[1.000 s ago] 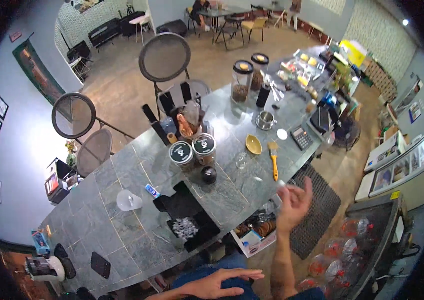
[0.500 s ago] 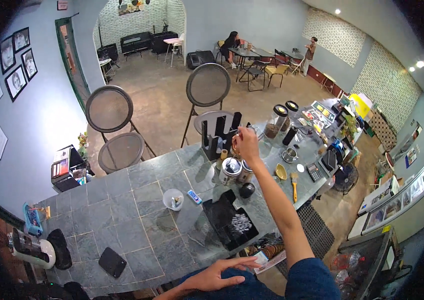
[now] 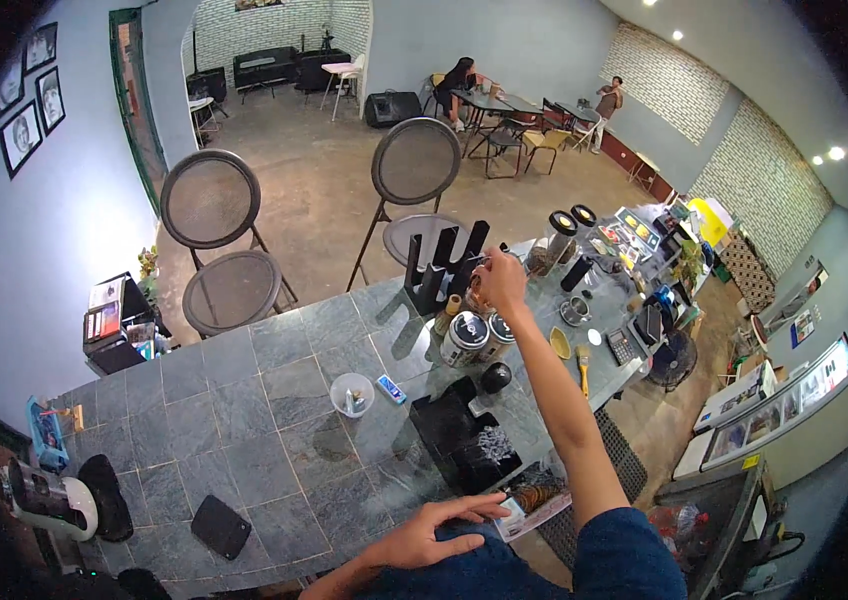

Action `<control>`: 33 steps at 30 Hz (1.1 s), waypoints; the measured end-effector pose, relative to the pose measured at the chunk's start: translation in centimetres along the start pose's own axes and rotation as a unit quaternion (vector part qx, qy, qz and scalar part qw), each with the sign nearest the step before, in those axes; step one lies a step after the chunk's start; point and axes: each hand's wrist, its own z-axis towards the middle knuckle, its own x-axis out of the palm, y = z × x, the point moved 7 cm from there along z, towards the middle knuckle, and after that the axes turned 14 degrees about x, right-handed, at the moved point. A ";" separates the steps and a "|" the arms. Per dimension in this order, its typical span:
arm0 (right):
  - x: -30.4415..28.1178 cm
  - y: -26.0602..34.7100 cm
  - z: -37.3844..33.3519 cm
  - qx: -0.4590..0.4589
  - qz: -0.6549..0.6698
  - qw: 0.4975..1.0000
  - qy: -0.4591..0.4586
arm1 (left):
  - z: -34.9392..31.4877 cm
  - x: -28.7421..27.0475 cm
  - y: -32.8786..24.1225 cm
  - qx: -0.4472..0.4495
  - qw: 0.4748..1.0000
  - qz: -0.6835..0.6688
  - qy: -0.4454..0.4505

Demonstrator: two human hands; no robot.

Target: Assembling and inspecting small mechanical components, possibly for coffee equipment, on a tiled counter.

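My right hand reaches across the counter, its fingers curled together over a small reddish-brown thing that I cannot make out. Just to its left stands a black slotted rack with tall uprights. Two silver-lidded canisters and a small wooden-topped item are below the hand. Low near the counter's front edge, my left hand lies with its fingers stretched out, holding nothing. Nearest it are a black tray with a patterned patch and a light-blue packet.
On the grey tiled counter sit a clear plastic cup, a blue-and-white gadget, a black flat pad and a round black knob. Rightward are a brush, a calculator and jars. Two chairs stand beyond.
The whole view has shifted slightly. My right hand stays beside the rack, its fingers a little lower over the reddish-brown thing. My left hand has barely moved.
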 end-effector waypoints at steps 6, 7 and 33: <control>-0.5 -0.2 -0.2 0.018 -0.041 0.999 -0.018 | 0.0 -0.4 0.5 -0.011 1.000 -0.001 0.003; 0.0 -0.6 0.0 0.012 -0.071 0.997 -0.022 | 0.1 -0.3 0.7 -0.011 1.000 -0.002 0.005; 1.4 0.1 1.4 -0.071 -0.192 0.977 0.062 | 0.9 1.4 2.8 -0.033 0.996 0.043 0.069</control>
